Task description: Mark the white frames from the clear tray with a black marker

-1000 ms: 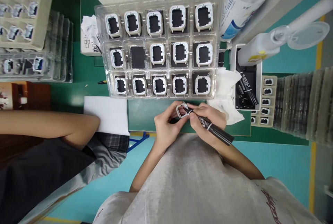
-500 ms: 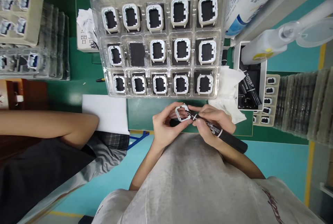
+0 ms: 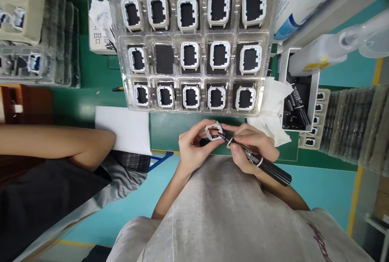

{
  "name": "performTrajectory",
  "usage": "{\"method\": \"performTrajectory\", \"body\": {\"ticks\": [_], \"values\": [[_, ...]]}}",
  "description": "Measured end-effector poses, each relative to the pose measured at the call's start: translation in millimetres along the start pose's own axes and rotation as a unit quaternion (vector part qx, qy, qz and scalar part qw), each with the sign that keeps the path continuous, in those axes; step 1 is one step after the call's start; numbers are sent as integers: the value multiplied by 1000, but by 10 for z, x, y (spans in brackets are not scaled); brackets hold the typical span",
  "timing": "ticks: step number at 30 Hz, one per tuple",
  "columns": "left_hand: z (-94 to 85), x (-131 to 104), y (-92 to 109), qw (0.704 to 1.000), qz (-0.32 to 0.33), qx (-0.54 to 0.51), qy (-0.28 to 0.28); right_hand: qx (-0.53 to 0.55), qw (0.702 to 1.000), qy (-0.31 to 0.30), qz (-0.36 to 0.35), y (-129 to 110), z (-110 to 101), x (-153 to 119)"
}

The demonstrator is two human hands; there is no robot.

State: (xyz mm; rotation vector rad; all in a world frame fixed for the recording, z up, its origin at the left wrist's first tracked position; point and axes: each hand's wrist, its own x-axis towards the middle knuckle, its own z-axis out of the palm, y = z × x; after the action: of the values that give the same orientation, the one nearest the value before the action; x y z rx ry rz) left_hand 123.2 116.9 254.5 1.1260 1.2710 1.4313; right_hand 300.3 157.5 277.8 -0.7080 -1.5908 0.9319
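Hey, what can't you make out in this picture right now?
All head view:
Marker tip: too small to tell whether it touches the white frame.
Marker lettering: too small to read.
Neighbor's forearm: hand cut off by left edge.
Large bottle: partly cut off by top edge.

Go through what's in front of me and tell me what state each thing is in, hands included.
Left hand: closed on the white frame.
Right hand: closed on the marker.
White frame: held off the tray.
Marker: uncapped, tip at the frame.
Tray: fourteen pockets filled, one without a frame.
White box: open, markers inside.
Tissue: crumpled.
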Motion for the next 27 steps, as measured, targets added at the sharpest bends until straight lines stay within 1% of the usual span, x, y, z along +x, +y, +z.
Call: {"method": "performTrajectory", "body": {"ticks": [3, 5, 11, 18, 23, 27], "values": [[-18, 3, -5, 1000, -10, -1, -7, -8, 1000, 8, -26, 19, 19, -7], [-22, -6, -12, 1000, -6, 16, -6, -26, 999, 5, -38, 27, 34, -12], [2, -66, -48, 992, 51, 112, 18, -107, 992, 20, -58, 41, 79, -26], [11, -121, -78, 982, 68, 175, 21, -132, 991, 17, -33, 33, 91, -31], [13, -133, -76, 976, 78, 204, 21, -127, 991, 25, -34, 48, 100, -43], [17, -135, -86, 972, 88, 218, 21, -115, 993, 18, -26, 37, 104, -45]]}}
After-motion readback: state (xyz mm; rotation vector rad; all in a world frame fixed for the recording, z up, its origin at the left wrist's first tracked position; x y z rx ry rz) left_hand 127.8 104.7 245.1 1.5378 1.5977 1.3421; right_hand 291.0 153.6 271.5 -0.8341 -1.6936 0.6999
